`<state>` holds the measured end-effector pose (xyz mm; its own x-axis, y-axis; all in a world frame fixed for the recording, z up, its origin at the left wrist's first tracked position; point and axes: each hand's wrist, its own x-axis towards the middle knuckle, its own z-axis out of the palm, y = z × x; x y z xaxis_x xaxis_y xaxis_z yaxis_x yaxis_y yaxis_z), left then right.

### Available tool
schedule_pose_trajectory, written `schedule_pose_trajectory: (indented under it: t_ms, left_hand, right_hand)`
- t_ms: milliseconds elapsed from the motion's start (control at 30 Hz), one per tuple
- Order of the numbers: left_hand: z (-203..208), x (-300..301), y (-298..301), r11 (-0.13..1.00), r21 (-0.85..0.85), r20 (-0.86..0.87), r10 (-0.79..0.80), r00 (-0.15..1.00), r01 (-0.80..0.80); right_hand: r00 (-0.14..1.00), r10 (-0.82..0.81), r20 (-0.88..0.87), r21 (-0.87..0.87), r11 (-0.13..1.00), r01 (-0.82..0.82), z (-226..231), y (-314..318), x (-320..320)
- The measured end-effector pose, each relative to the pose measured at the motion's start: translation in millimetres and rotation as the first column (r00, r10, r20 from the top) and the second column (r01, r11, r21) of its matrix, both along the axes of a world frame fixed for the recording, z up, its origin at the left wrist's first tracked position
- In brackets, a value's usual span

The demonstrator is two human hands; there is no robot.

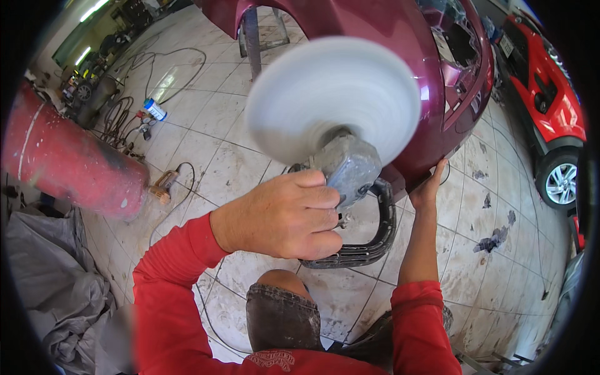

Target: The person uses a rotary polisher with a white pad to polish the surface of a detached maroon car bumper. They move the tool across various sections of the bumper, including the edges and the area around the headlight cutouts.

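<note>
My left hand [284, 215] is closed around a grey electric polisher [353, 165], near the base of its black loop handle [381, 240]. The polisher is raised with its round white pad [331, 87] facing up and away; the pad is blurred as if spinning. Behind it stands a glossy maroon car bumper [365, 19], partly hidden by the pad. I cannot tell whether the pad touches it. At the bumper's lower right edge, my right hand [431, 187] grips it, one finger stretched along the outer side and the others mostly hidden.
A large red cylinder [75, 156] lies at the left, near a grey cover sheet [50, 287]. Cables [181, 53] and a blue-and-white can [155, 109] lie on the stained tile floor [219, 172]. A stand leg [251, 44] is behind the bumper. A red car [544, 81] stands at right.
</note>
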<state>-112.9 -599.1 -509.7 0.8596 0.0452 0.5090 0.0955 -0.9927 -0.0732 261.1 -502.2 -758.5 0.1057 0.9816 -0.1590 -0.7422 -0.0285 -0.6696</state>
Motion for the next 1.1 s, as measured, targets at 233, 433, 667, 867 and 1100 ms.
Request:
schedule_pose_trajectory:
  t_ms: [233, 433, 667, 867, 1100]
  left_hand:
    - [35, -10, 24, 1.000, -0.018, 0.140, 0.013, 0.990, -0.010]
    - [66, -32, 57, 0.997, 0.041, 0.290, 0.048, 0.956, -0.063]
    - [109, -62, 96, 0.958, 0.132, 0.469, 0.165, 0.868, -0.253]
    - [132, -85, 125, 0.929, 0.140, 0.566, 0.209, 0.797, -0.343]
    - [102, -87, 105, 0.963, 0.178, 0.469, 0.098, 0.878, -0.202]
  right_hand:
    - [1.000, 0.024, 0.013, -0.003, 1.000, -0.024, -6, 3, 11]
    - [0.997, -0.022, 0.067, -0.050, 0.998, 0.026, -3, -1, 11]
    - [0.997, -0.050, 0.059, -0.108, 0.993, 0.056, 0, -6, 7]
    - [0.994, -0.093, 0.055, -0.140, 0.985, 0.100, -3, -8, 10]
    - [0.969, -0.193, 0.157, -0.154, 0.964, 0.217, 4, -8, -2]
